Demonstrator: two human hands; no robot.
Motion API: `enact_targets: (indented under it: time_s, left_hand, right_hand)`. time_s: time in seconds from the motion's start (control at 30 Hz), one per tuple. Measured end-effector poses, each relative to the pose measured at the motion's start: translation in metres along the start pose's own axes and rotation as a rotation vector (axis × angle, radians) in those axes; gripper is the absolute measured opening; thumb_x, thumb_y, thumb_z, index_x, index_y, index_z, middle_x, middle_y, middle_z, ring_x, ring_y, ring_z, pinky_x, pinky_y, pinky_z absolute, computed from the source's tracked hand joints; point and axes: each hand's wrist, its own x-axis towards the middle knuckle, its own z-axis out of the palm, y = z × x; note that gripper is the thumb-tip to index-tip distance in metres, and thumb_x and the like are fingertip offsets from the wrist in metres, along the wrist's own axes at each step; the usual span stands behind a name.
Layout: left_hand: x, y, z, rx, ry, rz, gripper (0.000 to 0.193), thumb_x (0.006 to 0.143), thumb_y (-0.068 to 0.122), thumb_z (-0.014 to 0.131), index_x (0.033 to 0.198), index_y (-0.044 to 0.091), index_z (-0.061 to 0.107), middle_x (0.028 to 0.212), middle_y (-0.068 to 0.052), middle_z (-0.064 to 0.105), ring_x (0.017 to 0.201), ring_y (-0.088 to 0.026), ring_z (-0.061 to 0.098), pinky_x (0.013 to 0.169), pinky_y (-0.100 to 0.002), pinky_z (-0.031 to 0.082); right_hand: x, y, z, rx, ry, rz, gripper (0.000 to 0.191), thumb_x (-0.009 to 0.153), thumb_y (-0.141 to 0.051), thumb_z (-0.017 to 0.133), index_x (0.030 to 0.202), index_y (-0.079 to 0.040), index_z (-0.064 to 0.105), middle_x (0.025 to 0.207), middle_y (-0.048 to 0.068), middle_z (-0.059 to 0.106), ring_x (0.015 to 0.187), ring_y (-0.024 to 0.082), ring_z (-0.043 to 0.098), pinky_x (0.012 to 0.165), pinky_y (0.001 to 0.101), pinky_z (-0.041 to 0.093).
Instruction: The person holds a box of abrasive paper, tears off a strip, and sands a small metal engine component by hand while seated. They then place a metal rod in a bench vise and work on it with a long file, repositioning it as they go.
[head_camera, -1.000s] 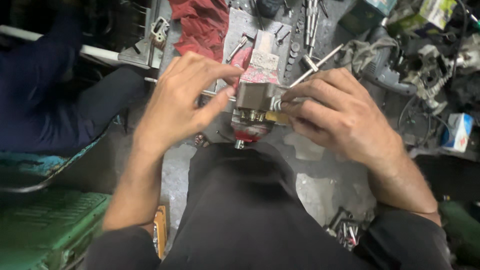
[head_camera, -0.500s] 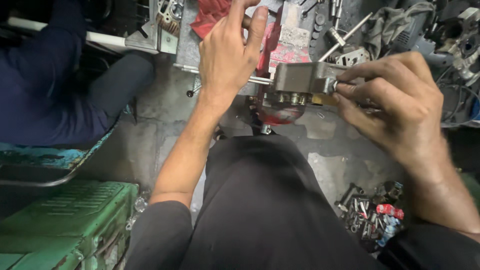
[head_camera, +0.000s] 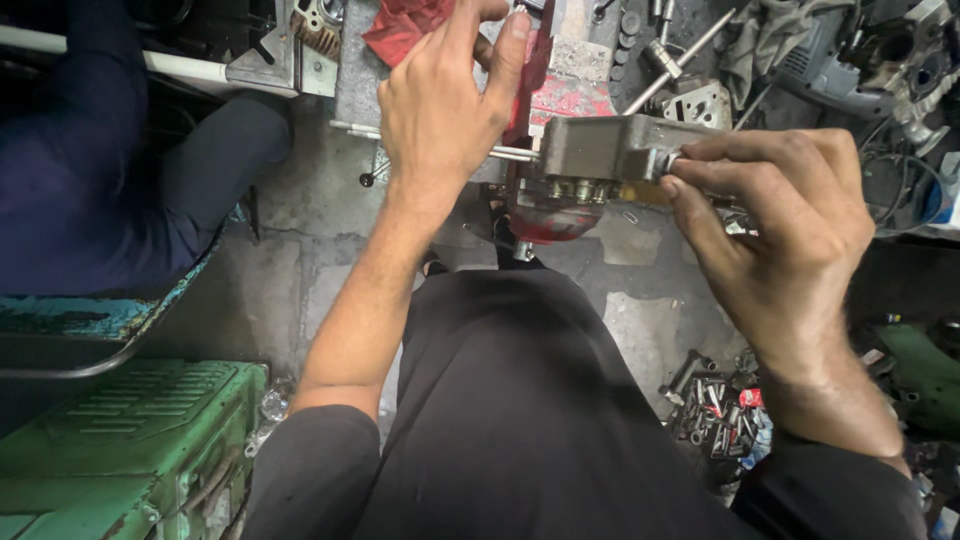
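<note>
A grey metal block (head_camera: 592, 150) with brass fittings along its lower side sits clamped in a red bench vise (head_camera: 556, 105). My right hand (head_camera: 780, 215) pinches a small round part at the block's right end between thumb and fingers. My left hand (head_camera: 445, 100) rests over the vise on the block's left side, fingers curled against the red jaw and the thin steel handle bar (head_camera: 515, 153). My dark-trousered lap fills the lower middle.
A green metal case (head_camera: 120, 440) stands at lower left. Another person in dark blue clothing (head_camera: 90, 170) sits at the left. Loose bolts and small parts (head_camera: 715, 405) lie on the concrete floor at right. Tools, machine parts and a red rag (head_camera: 405, 25) crowd the bench top.
My left hand has slid off the block onto the vise at its left. My right hand has moved to the block's right end. The view has tilted down.
</note>
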Motion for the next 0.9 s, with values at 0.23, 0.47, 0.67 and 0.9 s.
enact_targets:
  time_s: [0.23,0.47,0.67,0.9]
  left_hand:
    - [0.000,0.006,0.000,-0.016,0.039,0.024,0.029,0.109,0.042,0.057,0.101,0.015,0.068,0.085,-0.002,0.073,0.078,-0.025,0.072,0.065,-0.044,0.052]
    - [0.002,0.010,0.001,0.021,0.058,0.040,0.033,0.107,0.041,0.061,0.094,0.012,0.070,0.084,-0.003,0.073,0.077,-0.027,0.071,0.064,-0.044,0.052]
    - [0.001,0.009,0.005,0.008,0.071,0.052,0.034,0.107,0.040,0.062,0.092,0.010,0.070,0.085,-0.005,0.073,0.077,-0.028,0.071,0.064,-0.044,0.052]
    - [0.001,0.007,0.008,0.026,0.062,0.058,0.035,0.108,0.040,0.063,0.092,0.010,0.070,0.086,-0.005,0.073,0.077,-0.029,0.071,0.063,-0.045,0.051]
  right_hand:
    - [0.019,-0.003,-0.017,-0.103,-0.078,-0.105,0.019,0.093,-0.001,0.085,0.107,-0.003,0.073,0.117,0.005,0.073,0.107,0.027,0.063,0.094,0.0383,0.051]
    - [0.038,-0.001,-0.030,-0.083,-0.120,-0.250,0.022,0.081,-0.002,0.085,0.099,0.000,0.073,0.113,0.010,0.073,0.106,0.030,0.066,0.093,0.0393,0.056]
    - [0.043,0.011,-0.031,-0.069,-0.156,-0.328,0.023,0.080,-0.002,0.085,0.100,-0.001,0.074,0.112,0.008,0.073,0.106,0.029,0.067,0.093,0.0370,0.057]
    - [0.045,0.014,-0.034,-0.116,-0.230,-0.348,0.027,0.078,-0.005,0.085,0.103,-0.002,0.074,0.112,0.008,0.074,0.107,0.030,0.066,0.093,0.0379,0.056]
